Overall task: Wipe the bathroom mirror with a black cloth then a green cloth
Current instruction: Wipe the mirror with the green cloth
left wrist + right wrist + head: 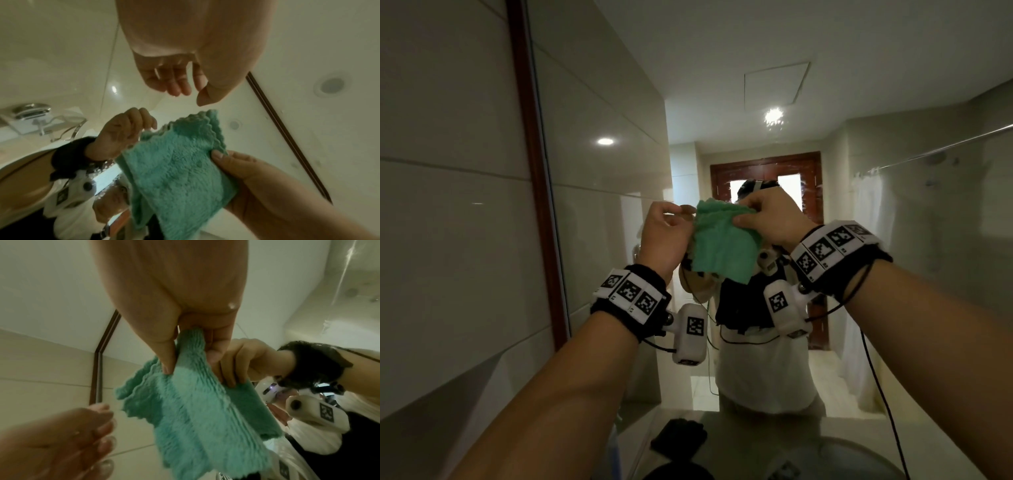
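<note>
black cloth (677,439) on counter (750,425)

Pale wall tiles (455,222) and a dark wood frame strip (527,137) stand left; a sink rim (859,448) curves near right.

Cloths: two. One green cloth (722,245) is raised in front of the mirror (825,205); one black cloth (678,440) lies below the mirror, on the counter. Hands: two, a left hand (664,236) and a right hand (770,219), both raised before the mirror. Wrist bands with square markers: two. White wrist cameras: two. Mirrors: one, with a brown frame edge at its left.
</note>
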